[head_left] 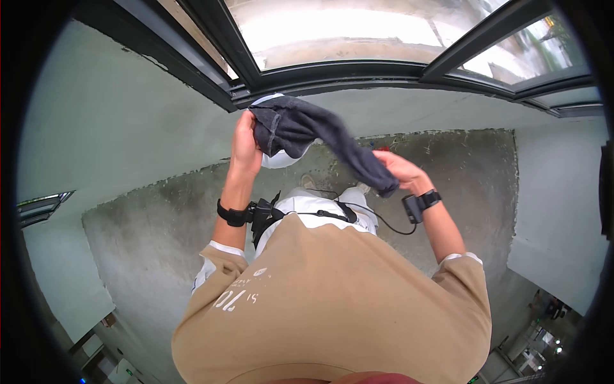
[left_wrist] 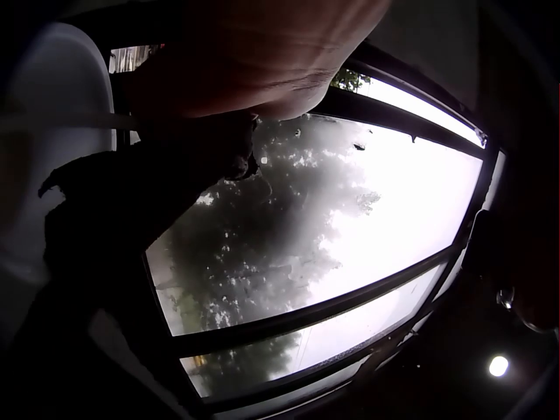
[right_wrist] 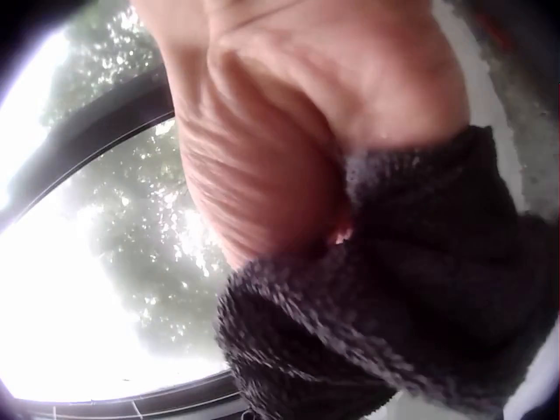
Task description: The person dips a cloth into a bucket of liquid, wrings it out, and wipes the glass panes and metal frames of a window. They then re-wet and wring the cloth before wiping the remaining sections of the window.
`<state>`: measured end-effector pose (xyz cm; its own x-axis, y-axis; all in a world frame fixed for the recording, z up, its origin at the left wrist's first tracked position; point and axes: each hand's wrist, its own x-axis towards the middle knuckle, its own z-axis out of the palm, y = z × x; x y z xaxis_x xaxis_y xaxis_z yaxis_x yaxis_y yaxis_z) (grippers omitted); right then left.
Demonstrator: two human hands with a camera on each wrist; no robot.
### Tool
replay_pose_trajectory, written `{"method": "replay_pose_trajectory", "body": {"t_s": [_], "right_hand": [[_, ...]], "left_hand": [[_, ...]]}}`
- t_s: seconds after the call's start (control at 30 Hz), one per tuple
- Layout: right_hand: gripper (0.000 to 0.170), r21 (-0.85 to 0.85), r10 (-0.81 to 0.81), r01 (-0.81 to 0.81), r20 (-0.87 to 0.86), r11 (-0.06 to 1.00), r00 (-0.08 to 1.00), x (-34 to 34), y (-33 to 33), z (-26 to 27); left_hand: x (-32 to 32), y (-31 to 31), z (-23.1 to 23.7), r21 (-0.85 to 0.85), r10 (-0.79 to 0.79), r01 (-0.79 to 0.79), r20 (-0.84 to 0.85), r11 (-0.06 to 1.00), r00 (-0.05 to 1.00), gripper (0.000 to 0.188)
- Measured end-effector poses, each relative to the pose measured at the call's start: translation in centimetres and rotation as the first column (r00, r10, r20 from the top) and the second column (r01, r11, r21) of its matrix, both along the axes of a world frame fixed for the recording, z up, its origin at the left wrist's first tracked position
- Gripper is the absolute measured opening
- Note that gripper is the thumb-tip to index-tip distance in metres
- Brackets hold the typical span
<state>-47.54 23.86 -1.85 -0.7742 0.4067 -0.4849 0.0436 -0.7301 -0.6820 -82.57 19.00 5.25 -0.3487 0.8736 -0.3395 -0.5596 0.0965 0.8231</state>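
A dark grey cloth point(head_left: 320, 128) is stretched between both hands in the head view, bunched at the left and narrowing towards the right. My left hand point(head_left: 246, 146) grips its upper left end. Around the lower right end curls my right hand point(head_left: 401, 171). Behind the cloth shows part of a white round object point(head_left: 281, 160). In the right wrist view the fuzzy cloth point(right_wrist: 420, 289) folds round the fingers of the right hand point(right_wrist: 289, 131), whose tips are hidden. The left wrist view is dark, with the left hand point(left_wrist: 254, 61) above the cloth point(left_wrist: 114, 219).
A dark window frame point(head_left: 345, 69) with glass runs along the wall in front. Below it lies a stained concrete floor point(head_left: 153, 217). A small red thing point(head_left: 382, 149) is near the right hand. A black cable point(head_left: 390, 227) hangs from the right wrist device to the waist.
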Motion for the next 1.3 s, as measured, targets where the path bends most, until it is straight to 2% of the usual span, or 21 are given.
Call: {"method": "replay_pose_trajectory", "body": {"t_s": [0.07, 0.1, 0.17, 0.2, 0.27, 0.3, 0.33, 0.43, 0.57, 0.63, 0.67, 0.7, 0.77, 0.83, 0.9, 1.0, 1.07, 1.13, 1.2, 1.27, 1.3], "right_hand": [[0.049, -0.101, -0.029, 0.01, -0.183, 0.995, 0.983, -1.0, -0.1, 0.4], [0.049, -0.103, -0.02, 0.001, -0.181, 0.995, 0.983, -0.3, 0.2, -0.8], [0.048, 0.077, -0.234, 0.237, -0.042, 0.968, 0.971, 1.6, 1.0, -4.2], [0.048, 0.071, -0.227, 0.23, -0.045, 0.971, 0.973, 1.3, 1.4, -3.8], [0.047, -0.007, -0.288, 0.307, -0.372, 0.952, 0.883, 1.0, 2.5, -3.1], [0.05, 0.055, -0.335, 0.374, -0.339, 0.926, 0.879, 0.5, 2.8, -3.0], [0.052, -0.049, -0.406, 0.42, -0.383, 0.906, 0.83, -0.4, 3.2, -1.8], [0.058, -0.141, -0.388, 0.365, -0.44, 0.92, 0.81, -2.4, 4.6, 0.6], [0.062, -0.092, -0.376, 0.365, -0.191, 0.926, 0.907, -5.4, 2.5, 0.7], [0.063, -0.033, -0.35, 0.348, -0.134, 0.937, 0.927, -7.8, 1.2, 1.1], [0.064, -0.153, -0.38, 0.35, -0.263, 0.924, 0.887, -9.1, 0.5, 1.3], [0.066, -0.268, -0.416, 0.332, -0.384, 0.905, 0.824, -10.3, 0.1, 1.4], [0.069, -0.396, -0.474, 0.318, -0.398, 0.861, 0.786, -11.6, 0.3, 1.1], [0.069, -0.477, -0.509, 0.289, -0.436, 0.83, 0.742, -12.1, 0.7, 0.9], [0.073, -0.638, -0.595, 0.191, -0.508, 0.746, 0.624, -12.0, 1.2, 0.4], [0.078, -0.645, -0.588, 0.137, -0.563, 0.752, 0.581, -10.6, 1.4, 0.6], [0.079, -0.606, -0.563, 0.158, -0.566, 0.779, 0.602, -9.3, 1.0, 0.8], [0.079, -0.517, -0.636, 0.411, -0.398, 0.751, 0.661, -7.8, 0.2, 0.8], [0.078, -0.49, -0.677, 0.495, -0.324, 0.717, 0.661, -5.9, -0.3, 0.6], [0.077, -0.496, -0.679, 0.468, -0.592, 0.732, 0.435, -4.1, -0.7, 0.6], [0.076, -0.374, -0.797, 0.71, -0.377, 0.597, 0.471, -4.3, -0.9, 2.8]], "left_hand": [[-0.3, 0.1, -0.4, -0.017, 0.002, -0.002, -0.004, 1.0, 1.0, 0.034], [-0.5, 0.2, -0.8, -0.024, -0.041, 0.04, -0.027, 0.999, 0.999, 0.034], [-0.7, 0.1, -0.8, -0.037, -0.07, 0.068, -0.053, 0.997, 0.996, 0.034], [-0.3, 0.0, -0.4, -0.048, -0.059, 0.057, -0.045, 0.997, 0.997, 0.034], [0.2, 0.2, 0.0, -0.065, -0.051, 0.048, -0.041, 0.997, 0.998, 0.034], [0.4, 0.2, -0.2, -0.053, -0.042, 0.04, -0.034, 0.998, 0.999, 0.035], [0.6, 0.1, -0.3, -0.047, -0.034, 0.033, -0.025, 0.998, 0.999, 0.035], [1.2, 0.5, -0.9, -0.05, -0.054, 0.054, -0.015, 0.997, 0.998, 0.035], [2.8, 0.6, -1.1, -0.126, -0.113, 0.107, -0.044, 0.986, 0.993, 0.035], [3.6, 1.1, -0.8, -0.175, -0.311, 0.301, -0.031, 0.937, 0.95, 0.038], [4.1, 1.2, -0.2, -0.178, -0.311, 0.301, -0.031, 0.937, 0.95, 0.038], [5.0, 1.1, 0.5, -0.121, -0.413, 0.402, -0.079, 0.907, 0.907, 0.04], [5.7, 1.4, 0.9, -0.079, -0.536, 0.53, -0.16, 0.844, 0.829, 0.053], [5.0, 1.5, 1.8, -0.075, -0.536, 0.531, -0.151, 0.844, 0.83, 0.052], [4.4, 1.5, 2.2, -0.057, -0.542, 0.541, -0.177, 0.839, 0.821, 0.052], [3.0, 1.0, 2.3, -0.051, -0.581, 0.587, -0.232, 0.808, 0.78, 0.052], [3.1, 0.7, 2.9, -0.054, -0.588, 0.591, -0.202, 0.805, 0.783, 0.05], [3.3, 0.7, 2.5, 0.002, -0.553, 0.556, -0.101, 0.831, 0.827, 0.045], [3.6, 0.9, 2.8, 0.031, -0.508, 0.51, -0.062, 0.86, 0.859, 0.041], [3.6, 1.0, 2.5, -0.004, -0.471, 0.474, -0.117, 0.881, 0.874, 0.04], [3.8, 1.0, 2.4, -0.006, -0.48, 0.483, -0.123, 0.875, 0.868, 0.039]]}}
